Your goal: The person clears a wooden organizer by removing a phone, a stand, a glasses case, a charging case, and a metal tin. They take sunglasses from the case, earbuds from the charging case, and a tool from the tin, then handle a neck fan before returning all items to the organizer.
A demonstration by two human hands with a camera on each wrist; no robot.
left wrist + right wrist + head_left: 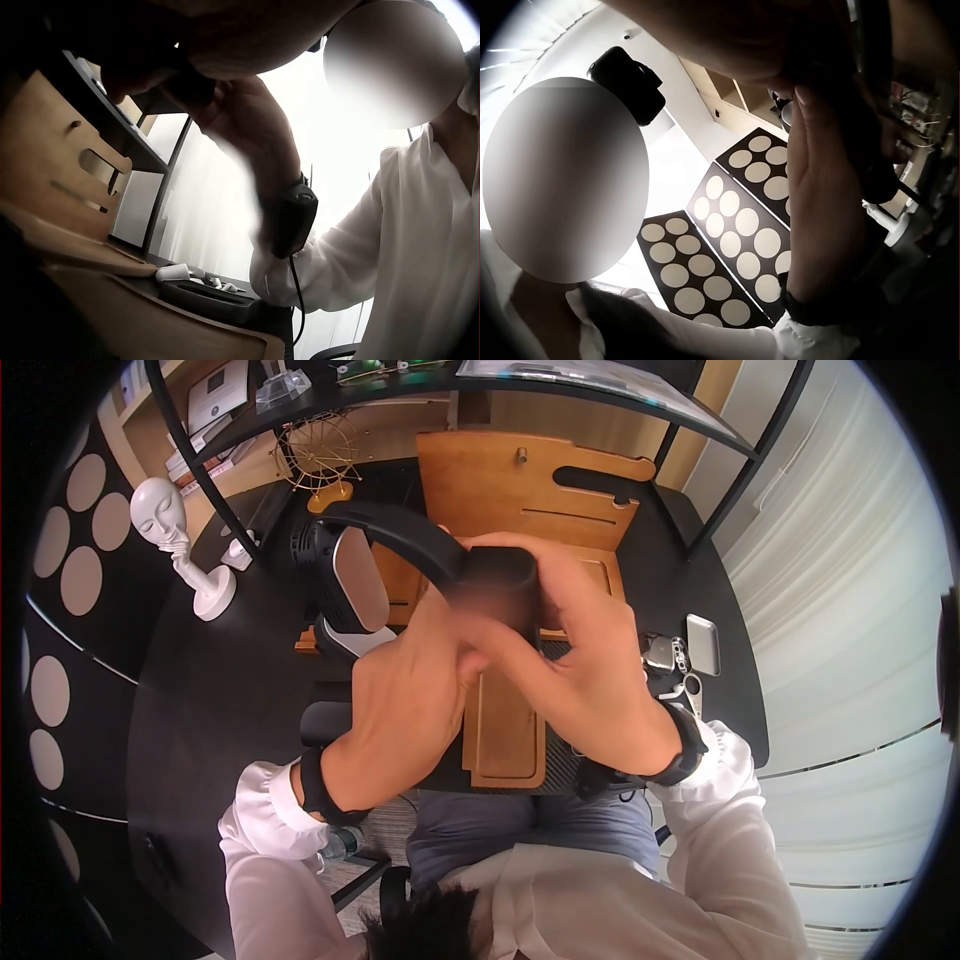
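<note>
Black headphones (390,530) are held above the desk, a cup with a pale outer face hanging at the left of the band. My left hand (400,705) and right hand (590,670) meet around the black end of the band, the right fingers curled over its top and far side. The left fingers are mostly hidden behind the band end, and the part between the thumbs is blurred. In the left wrist view the right hand (251,127) is raised beside dark parts; in the right wrist view the left hand (821,187) is upright and the held part is too dark to make out.
A wooden stand (480,480) rises behind the hands, with a wooden tray (505,740) below them. A white figurine (212,595) and gold wheel ornament (325,455) stand at the left and back. Scissors (692,690), a small case (660,653) and a white tray (703,645) lie right.
</note>
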